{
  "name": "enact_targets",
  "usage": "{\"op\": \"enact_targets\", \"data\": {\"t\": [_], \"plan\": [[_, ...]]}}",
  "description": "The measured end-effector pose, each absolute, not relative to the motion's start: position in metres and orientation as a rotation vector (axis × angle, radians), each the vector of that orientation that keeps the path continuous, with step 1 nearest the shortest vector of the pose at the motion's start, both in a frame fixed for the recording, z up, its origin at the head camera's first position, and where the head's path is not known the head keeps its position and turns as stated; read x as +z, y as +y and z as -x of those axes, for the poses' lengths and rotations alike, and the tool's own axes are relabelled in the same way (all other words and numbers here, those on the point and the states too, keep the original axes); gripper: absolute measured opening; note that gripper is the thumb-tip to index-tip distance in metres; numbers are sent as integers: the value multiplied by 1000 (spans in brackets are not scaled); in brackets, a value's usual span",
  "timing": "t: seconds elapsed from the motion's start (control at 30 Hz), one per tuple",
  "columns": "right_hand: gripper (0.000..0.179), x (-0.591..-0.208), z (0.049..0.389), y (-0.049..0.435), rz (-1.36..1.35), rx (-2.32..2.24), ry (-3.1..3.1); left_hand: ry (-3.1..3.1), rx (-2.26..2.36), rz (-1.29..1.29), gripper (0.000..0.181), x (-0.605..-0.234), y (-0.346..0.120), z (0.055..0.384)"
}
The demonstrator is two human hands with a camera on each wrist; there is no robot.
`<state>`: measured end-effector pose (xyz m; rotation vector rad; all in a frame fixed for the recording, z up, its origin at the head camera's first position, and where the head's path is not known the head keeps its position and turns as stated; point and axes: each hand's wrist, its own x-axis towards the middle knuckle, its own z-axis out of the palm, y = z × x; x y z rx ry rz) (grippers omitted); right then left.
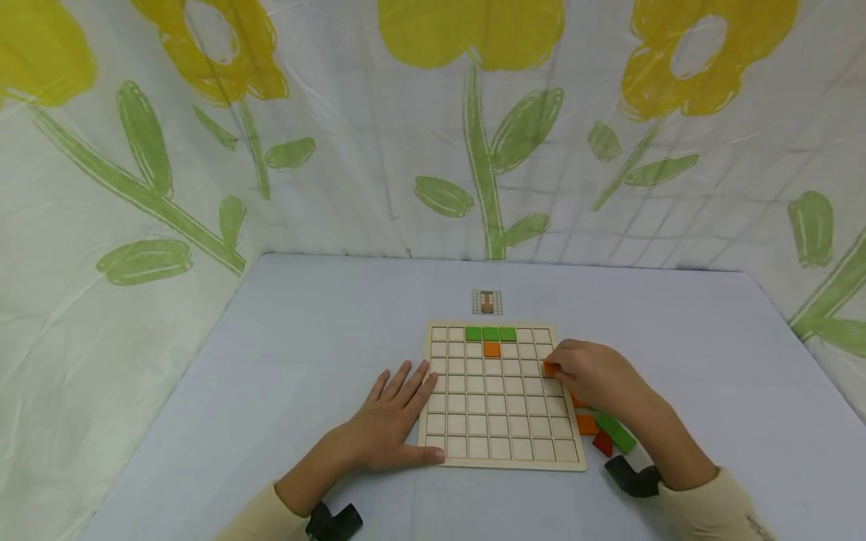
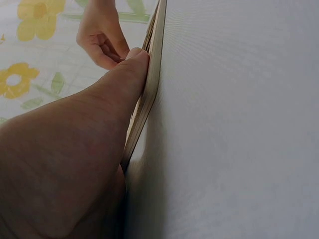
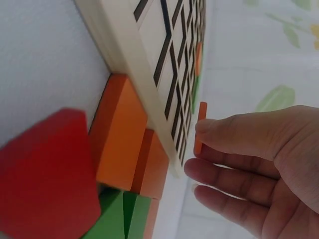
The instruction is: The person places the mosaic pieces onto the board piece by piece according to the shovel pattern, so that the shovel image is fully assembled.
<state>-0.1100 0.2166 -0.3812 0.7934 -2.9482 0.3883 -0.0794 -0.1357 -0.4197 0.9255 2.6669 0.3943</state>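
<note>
My right hand (image 1: 598, 376) pinches a small orange tile (image 3: 200, 128) between thumb and fingers, over the right edge of a wooden grid board (image 1: 477, 406). Fingers spread, my left hand (image 1: 392, 421) lies at the board's left edge, its thumb on the near left corner. In the board's far row sit three green tiles (image 1: 490, 333) side by side. Below the middle one is another orange tile (image 1: 492, 349). In the left wrist view, the thumb (image 2: 119, 74) presses against the board's edge.
Loose orange pieces (image 3: 119, 134), a red piece (image 3: 50, 174) and green pieces (image 1: 616, 433) lie against the board's right side. Beyond the board is a small printed pattern card (image 1: 487, 302). A curtain with painted flowers (image 1: 473, 150) hangs behind the white table (image 1: 284, 361).
</note>
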Motion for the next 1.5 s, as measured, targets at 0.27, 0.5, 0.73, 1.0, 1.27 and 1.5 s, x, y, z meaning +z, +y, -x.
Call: {"op": "enact_targets", "data": {"t": [0.27, 0.5, 0.73, 1.0, 1.27, 1.5], "plan": [[15, -381, 112, 207, -807, 409, -2969, 2664, 431, -943, 110, -421, -136, 79], [15, -382, 115, 199, -845, 412, -2946, 2666, 399, -926, 111, -422, -136, 79], [12, -382, 118, 193, -926, 391, -2896, 2667, 408, -935, 110, -419, -136, 78], [12, -382, 122, 185, -933, 403, -2919, 2672, 413, -937, 109, -419, -135, 78], [12, -381, 124, 177, -966, 419, -2915, 2670, 427, -949, 109, -419, -135, 78], [10, -384, 126, 168, -999, 410, -2913, 2675, 424, -947, 109, -418, -136, 78]]}}
